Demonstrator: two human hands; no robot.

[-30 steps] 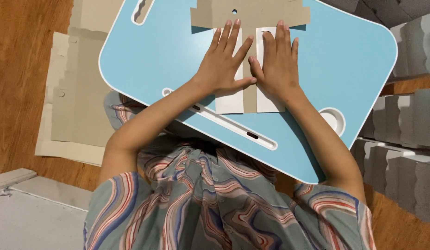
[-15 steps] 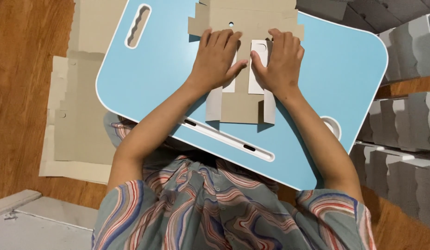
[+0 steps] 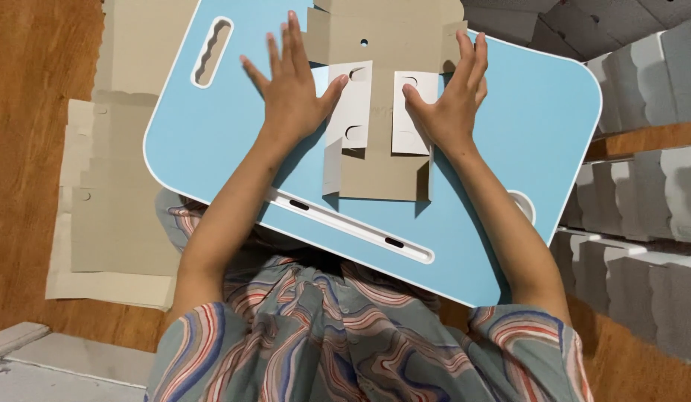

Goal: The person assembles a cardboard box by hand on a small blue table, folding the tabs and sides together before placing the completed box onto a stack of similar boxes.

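Flat cardboard box blank [image 3: 382,160] lies mid blue table [image 3: 524,134], white flaps folded inward. Left hand [image 3: 293,93] just left of blank, grip wide, thumb on left flap. Right hand [image 3: 453,112] at right flap, grip wide, holding nothing. Cardboard stack [image 3: 111,216] left of table.

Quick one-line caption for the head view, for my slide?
Left hand and right hand press flat on a die-cut cardboard blank lying on a light blue lap desk.
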